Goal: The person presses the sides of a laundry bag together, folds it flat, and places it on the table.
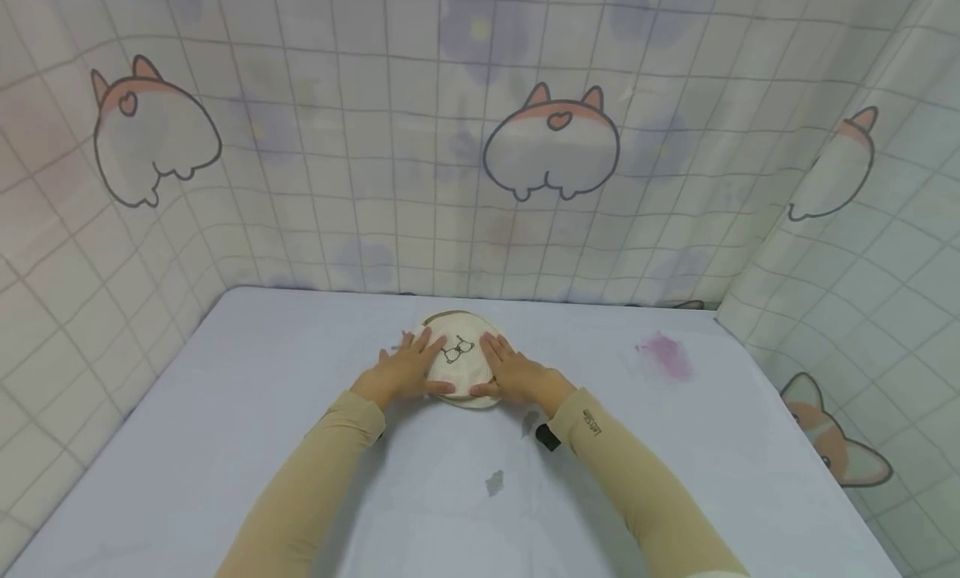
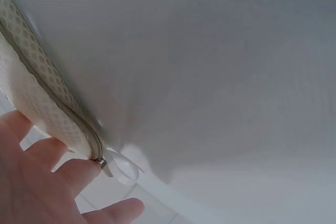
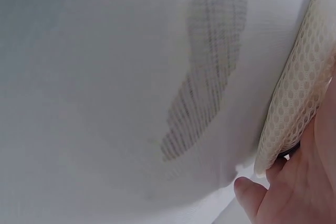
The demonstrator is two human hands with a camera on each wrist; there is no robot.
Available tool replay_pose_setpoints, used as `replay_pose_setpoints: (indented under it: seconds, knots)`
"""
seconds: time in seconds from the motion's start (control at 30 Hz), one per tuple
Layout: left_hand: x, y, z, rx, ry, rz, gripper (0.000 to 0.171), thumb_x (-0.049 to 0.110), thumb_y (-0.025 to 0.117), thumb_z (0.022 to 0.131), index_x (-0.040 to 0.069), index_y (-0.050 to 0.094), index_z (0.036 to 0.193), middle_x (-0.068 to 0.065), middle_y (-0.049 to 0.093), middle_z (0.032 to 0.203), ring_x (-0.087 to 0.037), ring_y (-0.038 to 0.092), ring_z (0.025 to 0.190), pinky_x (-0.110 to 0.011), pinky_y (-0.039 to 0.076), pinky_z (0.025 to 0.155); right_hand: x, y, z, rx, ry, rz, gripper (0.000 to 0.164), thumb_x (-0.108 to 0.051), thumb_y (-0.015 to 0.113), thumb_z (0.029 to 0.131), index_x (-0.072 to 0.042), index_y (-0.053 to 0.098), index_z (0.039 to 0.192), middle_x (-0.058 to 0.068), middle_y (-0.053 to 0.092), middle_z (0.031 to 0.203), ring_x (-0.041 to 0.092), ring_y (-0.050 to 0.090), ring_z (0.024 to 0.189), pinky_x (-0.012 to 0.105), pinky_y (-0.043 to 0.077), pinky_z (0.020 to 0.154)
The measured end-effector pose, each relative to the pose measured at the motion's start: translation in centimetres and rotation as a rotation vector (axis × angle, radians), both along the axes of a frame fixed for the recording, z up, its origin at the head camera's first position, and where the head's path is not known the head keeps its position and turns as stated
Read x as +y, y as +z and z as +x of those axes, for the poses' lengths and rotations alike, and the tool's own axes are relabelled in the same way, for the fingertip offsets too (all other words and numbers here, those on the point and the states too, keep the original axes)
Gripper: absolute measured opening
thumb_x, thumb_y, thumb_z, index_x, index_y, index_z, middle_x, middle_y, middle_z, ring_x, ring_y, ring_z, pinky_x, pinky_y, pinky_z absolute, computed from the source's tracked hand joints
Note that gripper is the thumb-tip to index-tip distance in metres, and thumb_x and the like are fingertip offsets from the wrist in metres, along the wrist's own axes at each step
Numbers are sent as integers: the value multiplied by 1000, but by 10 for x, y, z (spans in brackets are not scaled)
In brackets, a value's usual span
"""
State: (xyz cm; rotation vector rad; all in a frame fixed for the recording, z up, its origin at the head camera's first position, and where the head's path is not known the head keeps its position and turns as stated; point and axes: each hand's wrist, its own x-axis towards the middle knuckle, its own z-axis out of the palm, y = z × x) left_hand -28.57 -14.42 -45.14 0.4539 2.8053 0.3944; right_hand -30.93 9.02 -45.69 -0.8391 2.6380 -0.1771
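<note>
A round cream mesh pouch (image 1: 459,363) with a zipper and a simple line-drawn face on top lies near the table's back edge. My left hand (image 1: 405,370) rests on its left side, fingers spread and mostly straight. Opposite it, my right hand (image 1: 525,376) presses the right side with extended fingers, the thumb near the front rim. In the left wrist view, the zipper (image 2: 68,109) runs along the pouch's edge to a small metal pull (image 2: 102,162) beside my fingers. Honeycomb mesh on the pouch's side (image 3: 296,95) shows in the right wrist view.
A white sheet covers the table (image 1: 225,445). It bears a pink stain (image 1: 667,355) at the right and a grey patch (image 1: 495,482) in front of the pouch. Printed curtains (image 1: 375,145) stand behind the table and along both sides.
</note>
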Motion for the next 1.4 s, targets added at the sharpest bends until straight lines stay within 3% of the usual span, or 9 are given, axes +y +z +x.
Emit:
replay_pose_setpoints:
  seconds: [0.43,0.8,1.03,1.17,1.4]
  knots:
    - [0,-4,3,22,-4,-19,97,58,62,97,10,13,166,-22,-2,169,-50,0,152,-79,14,110,2,-5,-1,6,24,-20,97,-58,45,105,1,-6,162,17,-8,170,32,-7,156,49,14,124]
    - [2,3,3,23,-13,-47,96,58,60,97,8,13,165,-24,-2,169,-52,2,152,-79,16,110,1,3,0,28,28,-17,97,-58,47,104,1,-3,162,16,-5,170,33,-3,156,51,16,124]
    - [5,6,2,18,-15,-31,95,57,61,98,8,14,165,-24,-1,169,-52,2,151,-78,17,111,4,16,1,-10,23,-45,96,-55,51,104,3,1,162,18,-3,170,34,-2,156,50,12,124]
    - [3,7,5,34,-21,-22,91,56,59,100,9,15,165,-22,-2,169,-49,2,152,-77,15,112,5,18,2,25,37,-86,94,-53,50,105,4,2,162,20,-2,170,38,1,155,54,14,123]
    - [-4,7,7,90,-48,-13,86,54,54,103,11,15,165,-18,-2,170,-46,3,153,-76,13,113,8,16,6,149,55,-86,85,-53,46,106,-5,9,165,18,2,170,43,4,154,65,10,120]
